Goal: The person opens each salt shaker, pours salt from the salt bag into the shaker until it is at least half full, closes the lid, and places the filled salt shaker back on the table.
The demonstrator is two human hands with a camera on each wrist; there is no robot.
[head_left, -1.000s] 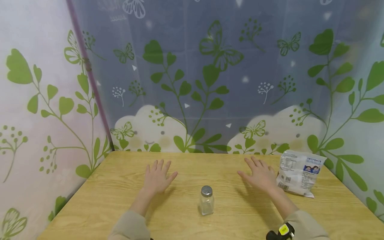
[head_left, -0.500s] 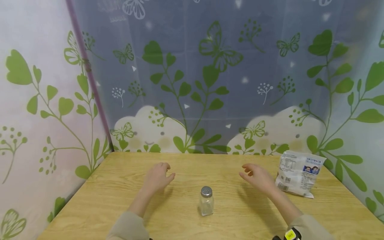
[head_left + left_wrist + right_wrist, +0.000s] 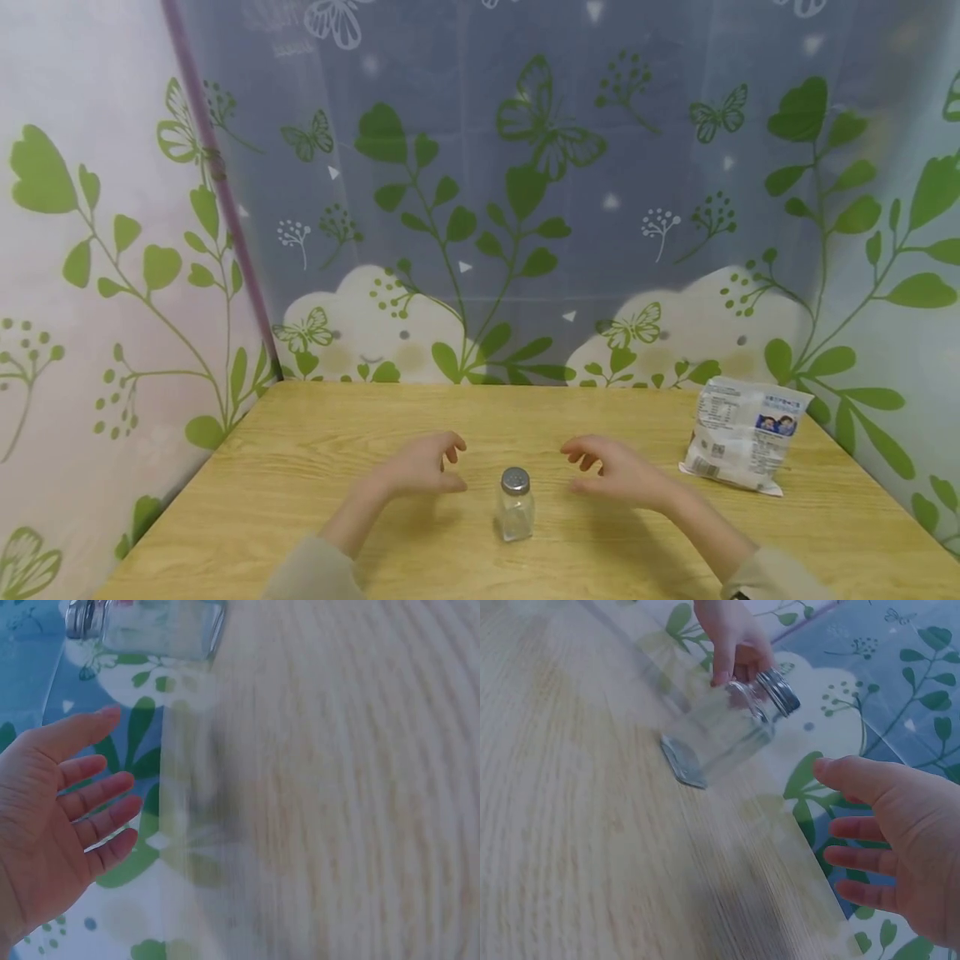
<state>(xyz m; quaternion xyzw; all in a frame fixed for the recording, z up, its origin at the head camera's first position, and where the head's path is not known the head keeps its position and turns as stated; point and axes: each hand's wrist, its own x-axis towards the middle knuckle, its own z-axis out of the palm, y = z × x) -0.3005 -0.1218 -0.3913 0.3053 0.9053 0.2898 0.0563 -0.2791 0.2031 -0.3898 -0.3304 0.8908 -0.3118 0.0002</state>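
A small glass shaker (image 3: pixel 516 510) with a perforated metal lid stands upright on the wooden table, between my two hands. My left hand (image 3: pixel 420 468) hovers to its left, fingers loosely bent, thumb towards the glass and nothing held. On the other side my right hand (image 3: pixel 618 473) faces it in the same way, a little farther off and holding nothing. In the left wrist view, the shaker (image 3: pixel 157 626) appears at the top, apart from the fingers. The right wrist view shows the clear shaker (image 3: pixel 724 727) with its metal lid, and the left hand (image 3: pixel 731 634) beyond it.
A white printed packet (image 3: pixel 746 435) stands near the table's right edge, beyond my right hand. Curtains (image 3: pixel 480 192) with leaf and butterfly patterns rise behind the wooden table (image 3: pixel 247 500) and on both sides.
Both hands have come inward from spread, straight-fingered positions, and their fingers have bent. They are now closer to the shaker on either side. The shaker and packet have stayed in place.
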